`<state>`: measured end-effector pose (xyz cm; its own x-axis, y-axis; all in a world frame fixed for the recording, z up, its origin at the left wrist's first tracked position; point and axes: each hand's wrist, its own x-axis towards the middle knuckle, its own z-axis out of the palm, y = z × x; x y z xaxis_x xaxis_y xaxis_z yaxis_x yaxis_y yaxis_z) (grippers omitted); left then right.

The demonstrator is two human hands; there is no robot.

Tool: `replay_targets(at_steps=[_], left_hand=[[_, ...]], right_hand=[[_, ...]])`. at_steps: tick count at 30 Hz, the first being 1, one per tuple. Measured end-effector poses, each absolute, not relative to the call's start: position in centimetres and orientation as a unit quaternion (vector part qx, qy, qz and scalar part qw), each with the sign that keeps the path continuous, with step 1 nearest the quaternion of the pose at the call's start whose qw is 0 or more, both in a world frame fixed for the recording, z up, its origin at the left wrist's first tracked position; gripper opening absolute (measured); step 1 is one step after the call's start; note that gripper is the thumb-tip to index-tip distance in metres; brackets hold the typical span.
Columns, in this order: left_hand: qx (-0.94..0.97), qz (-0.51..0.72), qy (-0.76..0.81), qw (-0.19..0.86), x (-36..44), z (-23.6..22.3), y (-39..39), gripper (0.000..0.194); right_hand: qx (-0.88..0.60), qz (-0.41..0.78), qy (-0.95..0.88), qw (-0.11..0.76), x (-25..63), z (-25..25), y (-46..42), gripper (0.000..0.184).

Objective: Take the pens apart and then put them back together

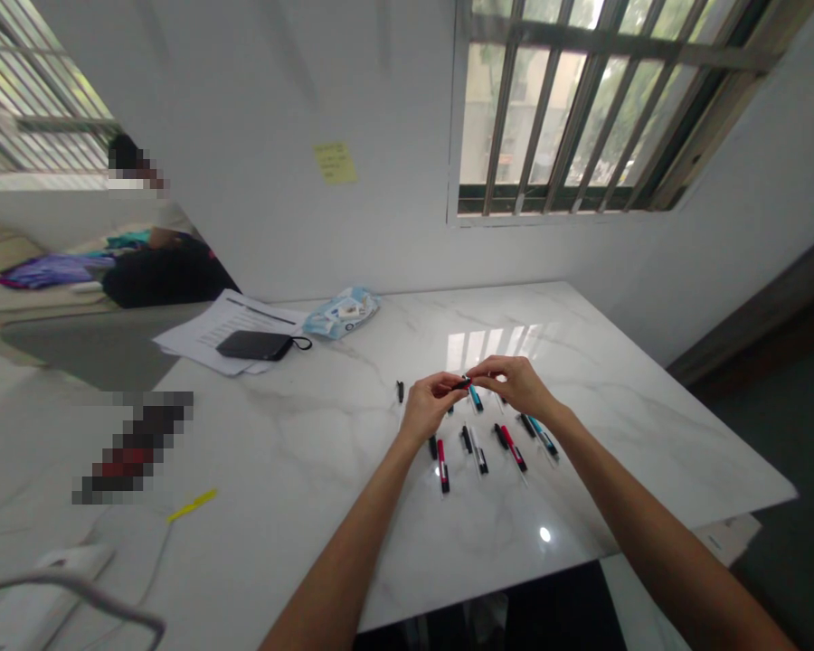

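Note:
My left hand (429,407) and my right hand (515,384) meet above a white marble table (603,452), their fingertips pinching a small black pen piece (461,384). Directly below the fingertips lies a teal-and-black pen (474,396); I cannot tell whether it is touched. Around my hands, several slim pens lie in a loose group, including a red-and-black pen (443,466), another red one (514,448), and a teal one (544,437). Some seem to have clear sleeves. A loose black pen part (400,391) rests left of my left hand.
At the table's far left lie printed papers (207,339) under a black pouch (254,344), with a blue-and-white packet (343,313) nearby. A yellow strip (192,504) lies at left. A seated person (156,237) is behind the table's left side, beneath a barred window (583,108).

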<state>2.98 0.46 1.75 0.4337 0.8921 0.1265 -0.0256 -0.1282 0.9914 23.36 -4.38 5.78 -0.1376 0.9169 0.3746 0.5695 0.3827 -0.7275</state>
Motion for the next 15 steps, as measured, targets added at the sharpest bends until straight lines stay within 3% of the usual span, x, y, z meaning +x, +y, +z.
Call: replay_targets(at_steps=[4, 6, 10, 15], left_hand=[[0.616, 0.408, 0.344, 0.579, 2.9, 1.7, 0.7, 0.029], [0.608, 0.413, 0.346, 0.583, 2.9, 1.5, 0.8, 0.03], [0.603, 0.417, 0.35, 0.583, 2.9, 1.3, 1.0, 0.031], [0.609, 0.417, 0.348, 0.578, 2.9, 1.3, 0.9, 0.031]], right_hand=[[-0.516, 0.24, -0.706, 0.422, 23.8, 5.5, -4.3, 0.033], [-0.558, 0.201, -0.698, 0.402, 25.0, 4.8, -4.3, 0.031], [-0.695, 0.08, -0.661, 0.273, 28.9, 2.0, -4.7, 0.027], [-0.792, 0.077, -0.582, 0.167, 32.6, -1.1, -5.8, 0.016]])
